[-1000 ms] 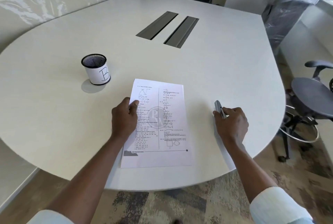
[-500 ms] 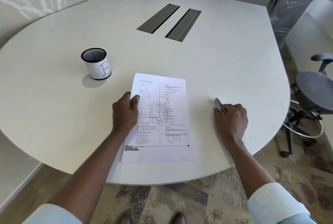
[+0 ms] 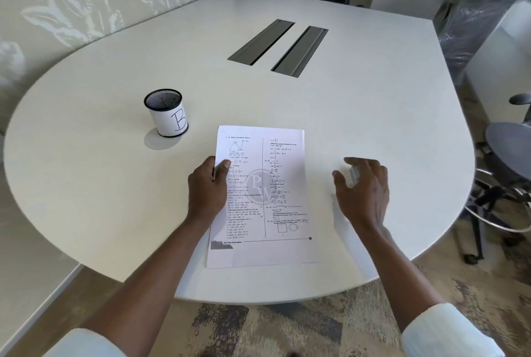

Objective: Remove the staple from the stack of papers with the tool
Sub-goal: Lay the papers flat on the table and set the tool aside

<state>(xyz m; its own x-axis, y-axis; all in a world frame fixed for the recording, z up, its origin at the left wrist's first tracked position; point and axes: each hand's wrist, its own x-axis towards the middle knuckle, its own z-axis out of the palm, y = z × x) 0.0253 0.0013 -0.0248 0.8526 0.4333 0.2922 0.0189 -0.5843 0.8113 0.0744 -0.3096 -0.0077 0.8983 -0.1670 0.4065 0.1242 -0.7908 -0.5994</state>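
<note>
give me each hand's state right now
Left hand: pinching the left edge of the papers.
Right hand: fingers spread open around the blurred tool, not gripping it.

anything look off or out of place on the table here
Nothing stands out. The stack of papers lies flat and slightly angled on the table, held at its edge by the left hand. The cup marked B stands upright. The right hand is blurred over a small tool.

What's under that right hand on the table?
A small grey metal tool shows between the spread fingers of the right hand, beside the papers. It is blurred, and the palm covers the rest.
</note>
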